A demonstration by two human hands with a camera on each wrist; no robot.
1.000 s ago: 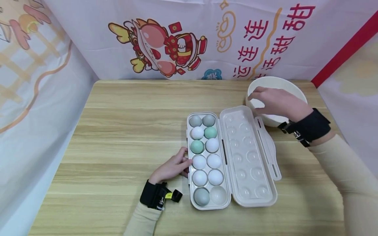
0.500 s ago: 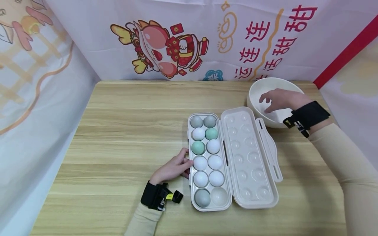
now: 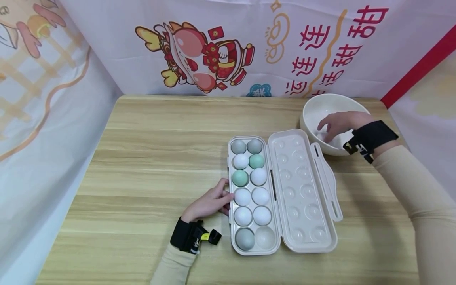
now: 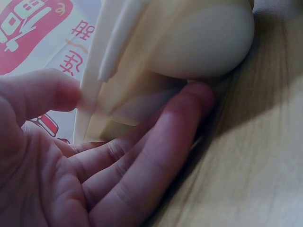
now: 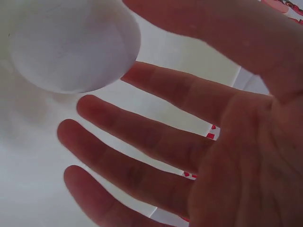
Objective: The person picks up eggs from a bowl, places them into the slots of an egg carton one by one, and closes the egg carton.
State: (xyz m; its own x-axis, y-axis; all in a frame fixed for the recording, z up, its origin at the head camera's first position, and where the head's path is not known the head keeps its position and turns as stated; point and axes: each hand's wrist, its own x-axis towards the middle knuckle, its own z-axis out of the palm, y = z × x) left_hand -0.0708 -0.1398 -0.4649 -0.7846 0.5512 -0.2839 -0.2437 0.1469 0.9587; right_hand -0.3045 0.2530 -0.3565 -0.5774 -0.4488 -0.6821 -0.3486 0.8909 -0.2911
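Fingers (image 5: 142, 132) of the right hand (image 3: 340, 124) spread wide inside a white ceramic bowl (image 3: 313, 109), just short of a smooth white egg (image 5: 71, 45) lying there. Light, slippery and brittle, it likely wants gentle cupping around its middle. Left hand (image 3: 210, 204) steadies the open cream plastic egg carton (image 3: 276, 249), fingers relaxed.

The egg tray (image 3: 276, 241) is made of smooth, slightly glossy cream plastic. The eggs (image 3: 243, 196) have matt shells. The bowl (image 3: 322, 103) looks smooth and white, with a soft shine. The table (image 3: 153, 158) is covered with matt, light wood-grain surface.
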